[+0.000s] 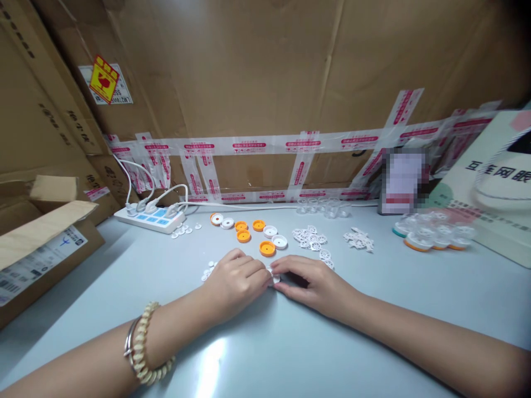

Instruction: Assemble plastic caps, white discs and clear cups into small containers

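My left hand point(243, 279) and my right hand point(317, 282) meet low over the middle of the table. Between their fingertips is a small white plastic part point(274, 278), mostly covered by the fingers; both hands are closed on it. Just beyond them lie orange round caps point(267, 249) and white round caps point(279, 242), shaped like shallow dishes. Small white discs point(208, 271) sit partly behind my left hand. Past my right hand's fingers are white spoked wheel pieces point(310, 237), a few of them close to the knuckles.
A white power strip point(149, 218) with plugged cables stands at the back left, near an open cardboard box point(50, 249). Flat white pieces point(359, 240), clear rings point(332, 208) and stacked orange-and-clear assemblies point(435, 235) lie to the right. A phone point(402, 182) leans against the cardboard wall point(249, 72).
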Available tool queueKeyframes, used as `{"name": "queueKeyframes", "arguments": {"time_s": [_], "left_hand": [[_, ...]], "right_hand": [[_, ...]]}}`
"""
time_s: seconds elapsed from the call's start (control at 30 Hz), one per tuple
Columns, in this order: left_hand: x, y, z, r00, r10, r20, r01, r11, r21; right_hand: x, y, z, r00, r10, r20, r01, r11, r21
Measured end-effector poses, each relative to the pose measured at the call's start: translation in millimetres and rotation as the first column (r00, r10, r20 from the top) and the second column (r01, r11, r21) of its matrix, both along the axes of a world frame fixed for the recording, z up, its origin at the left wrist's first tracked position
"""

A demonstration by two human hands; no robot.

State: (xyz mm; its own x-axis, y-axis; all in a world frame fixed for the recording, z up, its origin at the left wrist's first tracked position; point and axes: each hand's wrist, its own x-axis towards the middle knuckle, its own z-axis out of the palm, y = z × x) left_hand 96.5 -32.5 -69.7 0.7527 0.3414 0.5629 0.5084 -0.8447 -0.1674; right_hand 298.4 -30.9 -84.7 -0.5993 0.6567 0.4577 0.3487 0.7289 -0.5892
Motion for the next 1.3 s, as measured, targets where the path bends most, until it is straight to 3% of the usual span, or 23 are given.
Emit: {"name": "queueKeyframes", "arguments": {"time_s": [0.33,0.77,1.07,1.3], "left_hand": [[2.4,-2.0,0.5,1.000,-0.005,0.025,0.004,1.000,0.023],[-3.6,0.5,-0.9,0.997,-0.020,-0.068,0.014,0.996,-0.093],[-2.7,1.1,-2.3,1.000,-0.008,0.024,0.012,0.983,-0.183],[-2.9,2.1,-1.1,0.998,-0.045,0.038,0.050,0.987,-0.151]], "right_hand": [[0.3,-0.4,-1.6,1.000,-0.008,0.004,0.008,1.000,0.008],[1.1,-0.5,-5.3,0.999,-0.044,-0.001,0.044,0.997,0.065],[1.0,-0.8,-2.6,0.998,-0.055,-0.001,0.055,0.997,0.061],[1.4,-0.4,-2.3,0.998,-0.055,0.001,0.055,0.996,0.065]]}}
